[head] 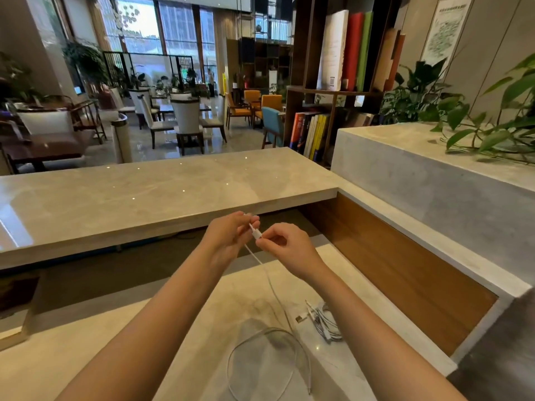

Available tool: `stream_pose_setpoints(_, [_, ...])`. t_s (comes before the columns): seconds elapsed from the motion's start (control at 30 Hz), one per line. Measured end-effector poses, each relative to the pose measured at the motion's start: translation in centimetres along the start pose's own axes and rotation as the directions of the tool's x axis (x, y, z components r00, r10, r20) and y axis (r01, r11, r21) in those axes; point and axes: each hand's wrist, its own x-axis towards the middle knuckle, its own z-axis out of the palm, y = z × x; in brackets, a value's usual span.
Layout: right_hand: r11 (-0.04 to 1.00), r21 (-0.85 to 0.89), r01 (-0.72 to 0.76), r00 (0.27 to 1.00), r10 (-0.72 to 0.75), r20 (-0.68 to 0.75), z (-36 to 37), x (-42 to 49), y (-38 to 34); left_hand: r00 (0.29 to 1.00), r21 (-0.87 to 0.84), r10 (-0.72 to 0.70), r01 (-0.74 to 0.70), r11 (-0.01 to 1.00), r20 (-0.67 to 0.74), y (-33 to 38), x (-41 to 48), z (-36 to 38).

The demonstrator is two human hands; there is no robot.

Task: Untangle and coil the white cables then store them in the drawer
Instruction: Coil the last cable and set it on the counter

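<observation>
Both hands are raised over the pale stone desk (144, 357). My left hand (228, 238) pinches a white cable (272, 287) just behind its plug. My right hand (285, 244) grips the white plug end between thumb and fingers. From the hands the cable drops down to the desk and lies there in a loose loop (260, 360). A second bundle of white cables (324, 322), tangled with several plugs showing, lies on the desk to the right of the loop. No drawer is in view.
A raised stone counter (130, 198) runs across in front of the desk, with a dark gap below it. A wood-panelled side wall (405, 273) and a grey ledge with plants (477, 134) stand on the right. Bookshelves and lounge chairs stand beyond.
</observation>
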Motion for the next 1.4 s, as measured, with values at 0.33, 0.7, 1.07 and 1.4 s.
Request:
stream_pose_setpoints(0.33, [0.985, 0.159, 0.064, 0.997, -0.071, 0.038, -5.2, 5.2, -5.1, 0.901, 0.401, 0.11, -0.292, 0.868, 0.419, 6.3, -1.3, 3.3])
stream_pose_setpoints(0.7, [0.829, 0.556, -0.058, 0.998, 0.047, 0.034, -7.6, 5.4, -3.3, 0.721, -0.091, 0.169, -0.147, 0.985, 0.672, 13.2, -1.7, 5.5])
stream_pose_setpoints(1.07, [0.959, -0.228, 0.171, 0.969, -0.122, 0.213, -5.4, 2.2, -6.4, 0.644, 0.573, 0.334, -0.765, 0.295, 0.688, 7.7, 0.3, 5.4])
stream_pose_setpoints(1.4, [0.991, 0.06, 0.117, 0.987, -0.109, -0.122, -12.8, 5.8, -7.4, 0.475, 0.318, -0.127, -0.348, 0.882, 0.871, 8.1, 0.0, 2.9])
